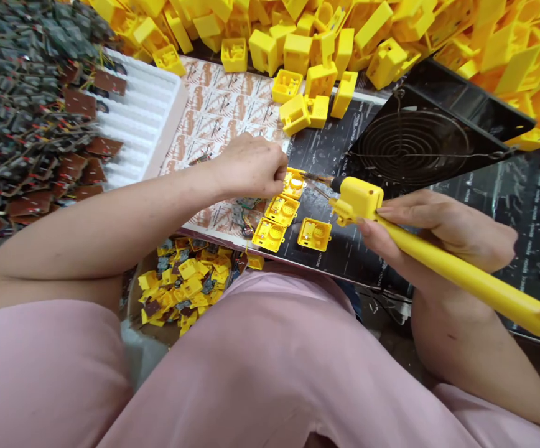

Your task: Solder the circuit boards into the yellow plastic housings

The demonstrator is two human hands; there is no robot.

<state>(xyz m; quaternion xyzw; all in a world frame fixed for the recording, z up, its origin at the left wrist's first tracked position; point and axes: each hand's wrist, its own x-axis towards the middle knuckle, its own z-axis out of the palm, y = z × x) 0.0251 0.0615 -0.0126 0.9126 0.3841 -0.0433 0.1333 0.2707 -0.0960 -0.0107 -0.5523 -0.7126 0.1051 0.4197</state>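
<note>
My right hand (451,233) is wrapped round a yellow soldering gun (359,198), its dark tip pointing left. That tip reaches a small open yellow case (294,184), the farthest of a short row. Just beside this case are the closed fingers of my left hand (254,168); whatever they pinch is hidden from view. Nearer to me in the row lie a second yellow case (282,210) and a third yellow case (269,234). Another open case (314,234) sits apart to the right. Partly under my left wrist are small wired circuit boards (246,213).
Yellow housings (298,53) are heaped along the back. A black fan (405,146) stands at the back right. Left, many circuit boards (32,124) pile up beside a white foam tray (134,124). Below the table edge, a box holds yellow parts (190,277).
</note>
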